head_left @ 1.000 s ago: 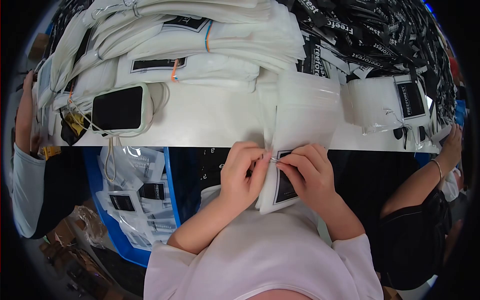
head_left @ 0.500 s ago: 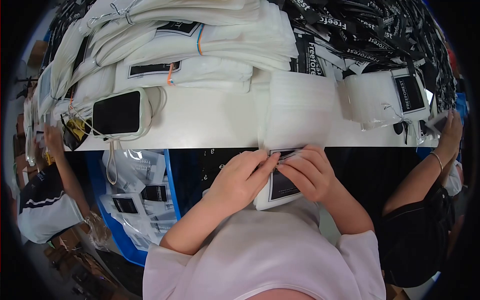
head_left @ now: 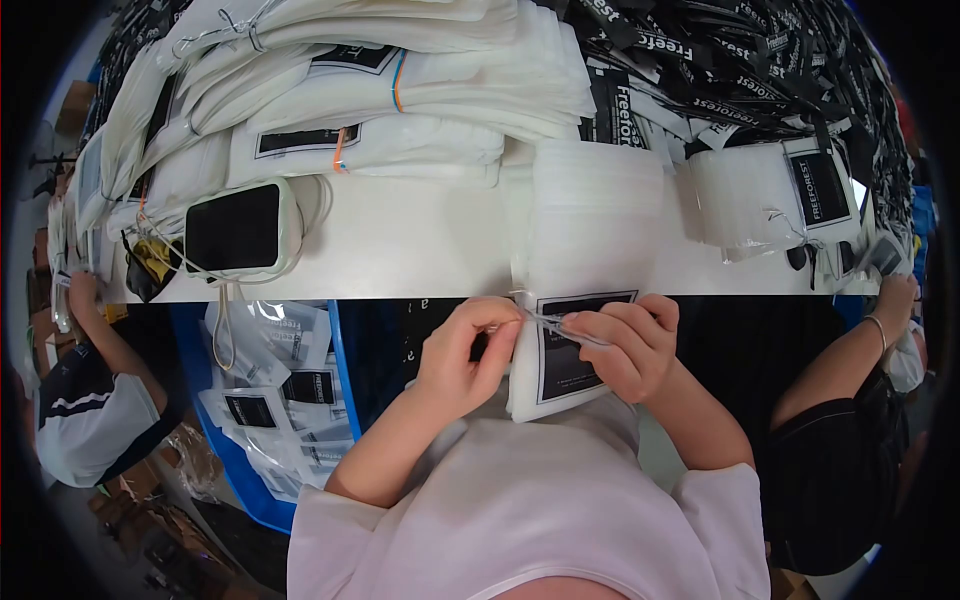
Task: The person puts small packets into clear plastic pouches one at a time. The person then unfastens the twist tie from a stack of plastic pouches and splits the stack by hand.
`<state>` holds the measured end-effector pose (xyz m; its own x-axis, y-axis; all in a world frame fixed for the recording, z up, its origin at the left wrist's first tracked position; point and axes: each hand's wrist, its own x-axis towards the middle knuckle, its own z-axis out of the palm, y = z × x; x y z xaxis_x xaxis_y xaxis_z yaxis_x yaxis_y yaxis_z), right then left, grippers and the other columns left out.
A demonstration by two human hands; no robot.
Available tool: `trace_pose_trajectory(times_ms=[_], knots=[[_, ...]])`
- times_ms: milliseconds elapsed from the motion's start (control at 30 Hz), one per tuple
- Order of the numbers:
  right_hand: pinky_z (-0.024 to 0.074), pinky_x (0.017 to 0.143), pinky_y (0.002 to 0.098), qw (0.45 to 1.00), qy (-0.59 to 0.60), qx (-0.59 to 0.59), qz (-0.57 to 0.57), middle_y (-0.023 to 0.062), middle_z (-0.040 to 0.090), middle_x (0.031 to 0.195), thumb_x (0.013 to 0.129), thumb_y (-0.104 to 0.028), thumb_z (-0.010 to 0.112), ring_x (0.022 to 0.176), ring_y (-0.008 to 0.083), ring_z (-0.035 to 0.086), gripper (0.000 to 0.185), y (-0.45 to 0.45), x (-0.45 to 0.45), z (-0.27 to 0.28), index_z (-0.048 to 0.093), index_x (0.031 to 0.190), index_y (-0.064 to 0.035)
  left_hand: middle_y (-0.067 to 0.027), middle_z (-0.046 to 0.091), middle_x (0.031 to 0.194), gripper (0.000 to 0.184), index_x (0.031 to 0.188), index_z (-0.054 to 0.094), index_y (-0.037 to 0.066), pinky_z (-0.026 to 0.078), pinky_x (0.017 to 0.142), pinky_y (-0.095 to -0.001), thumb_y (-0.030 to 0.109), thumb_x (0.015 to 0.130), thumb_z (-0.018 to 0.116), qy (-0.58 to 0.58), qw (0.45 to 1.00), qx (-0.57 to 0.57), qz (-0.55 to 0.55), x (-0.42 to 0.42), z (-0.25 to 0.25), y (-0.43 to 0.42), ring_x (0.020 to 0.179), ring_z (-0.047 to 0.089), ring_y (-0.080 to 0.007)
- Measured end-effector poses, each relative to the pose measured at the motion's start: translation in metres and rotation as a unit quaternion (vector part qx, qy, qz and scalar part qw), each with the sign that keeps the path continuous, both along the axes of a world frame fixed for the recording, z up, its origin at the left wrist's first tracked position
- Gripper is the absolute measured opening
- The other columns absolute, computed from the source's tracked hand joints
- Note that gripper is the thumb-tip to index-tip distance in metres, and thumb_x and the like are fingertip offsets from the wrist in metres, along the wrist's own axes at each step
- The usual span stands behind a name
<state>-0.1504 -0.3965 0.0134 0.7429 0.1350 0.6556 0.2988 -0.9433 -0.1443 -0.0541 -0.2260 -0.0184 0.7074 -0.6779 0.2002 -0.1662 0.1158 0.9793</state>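
Observation:
A bundle of white bags [head_left: 598, 215] with a black label panel lies on the table and hangs over its front edge against my body. My left hand [head_left: 465, 350] is closed, thumb and fingers pinched at the bundle's left side by the table edge. My right hand [head_left: 632, 347] is closed over the black panel, gripping a thin, shiny greyish strip [head_left: 553, 324]. This strip runs across the bundle toward my left fingertips and seems to end in them. Its exact kind is hard to make out.
Banded stacks of white bags [head_left: 400, 90] stand at the back left, beside a phone [head_left: 235, 228]. Black "Freeforest" packaging [head_left: 700, 70] is heaped at the back right, near another tied bundle [head_left: 745, 200]. A blue bin [head_left: 345, 380] holds labelled packets. Co-workers' arms [head_left: 840, 355] show at both sides.
My hands have moved apart, the left going leftward and the right slightly right. The strip is now stretched between them, and more of the black panel shows.

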Motion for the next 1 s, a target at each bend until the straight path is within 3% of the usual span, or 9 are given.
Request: trace_pose_trajectory(times_ms=[100,133,233,633,733,833,1000], knots=[[0.0326,0.06,0.0261,1.0,0.007,0.012,-0.006,0.002,0.063,0.081,0.068,-0.006,0.062,0.057,0.0121,0.051,0.018,0.001,-0.001,0.0,0.045,0.067,-0.0104,-0.008,0.056,0.089,0.023,0.096,0.056,0.002,0.045,0.053,-0.0217,-0.002,0.075,0.064,-0.112,0.992,0.062,-0.018,0.007,0.019,-0.002,0.062,0.053,-0.0113],[0.0324,0.058,0.0259,1.0,0.012,0.015,-0.006,0.0021,0.063,0.081,0.068,-0.005,0.063,0.056,0.012,0.05,0.018,0.001,-0.001,0.0,0.045,0.067,-0.0102,-0.0116,0.056,0.091,0.02,0.09,0.056,-0.002,0.045,0.058,-0.0198,-0.005,0.073,0.066,-0.121,0.99,0.074,-0.016,0.004,0.026,-0.004,0.067,0.054,-0.0101],[0.0313,0.052,0.0246,0.999,0.013,0.035,0.005,0.0022,0.063,0.08,0.067,-0.004,0.064,0.054,0.0122,0.048,0.02,0.001,0.0,-0.002,0.045,0.067,-0.0096,-0.0112,0.056,0.091,0.024,0.093,0.056,-0.003,0.044,0.054,-0.0192,-0.006,0.071,0.067,-0.065,0.996,0.022,0.06,-0.007,0.009,-0.006,0.065,0.053,-0.0092],[0.0296,0.047,0.0234,0.999,0.015,0.028,0.024,0.0031,0.062,0.079,0.064,-0.003,0.065,0.054,0.0122,0.047,0.02,0.0,0.0,-0.001,0.045,0.065,-0.0082,-0.0072,0.057,0.087,0.027,0.093,0.06,-0.002,0.043,0.051,-0.0185,-0.002,0.069,0.072,-0.241,0.965,0.091,0.042,0.004,0.019,-0.006,0.064,0.054,-0.0084],[0.0296,0.047,0.0232,0.999,0.007,0.029,0.025,0.0033,0.061,0.079,0.063,-0.003,0.064,0.054,0.012,0.046,0.02,0.0,0.001,-0.003,0.045,0.064,-0.0081,-0.0067,0.056,0.085,0.029,0.094,0.058,-0.002,0.042,0.052,-0.0179,0.0,0.069,0.073,-0.094,0.984,0.119,0.095,-0.008,0.012,-0.003,0.064,0.053,-0.0078],[0.0299,0.047,0.0234,0.999,0.011,0.039,0.032,0.0036,0.061,0.079,0.062,-0.003,0.064,0.054,0.0118,0.046,0.02,0.0,0.002,-0.001,0.045,0.064,-0.0079,-0.0061,0.056,0.084,0.027,0.093,0.056,-0.001,0.041,0.052,-0.0177,0.0,0.07,0.071,-0.029,0.988,0.12,0.088,-0.008,0.016,-0.007,0.064,0.052,-0.0071],[0.03,0.047,0.0231,0.999,0.01,0.03,0.04,0.0038,0.061,0.079,0.063,-0.004,0.063,0.054,0.0119,0.046,0.018,0.0,0.002,-0.002,0.045,0.065,-0.0074,-0.0063,0.056,0.082,0.02,0.088,0.058,-0.002,0.041,0.052,-0.0187,-0.003,0.072,0.069,-0.064,0.986,0.089,0.125,-0.007,0.017,-0.015,0.064,0.052,-0.0082]])
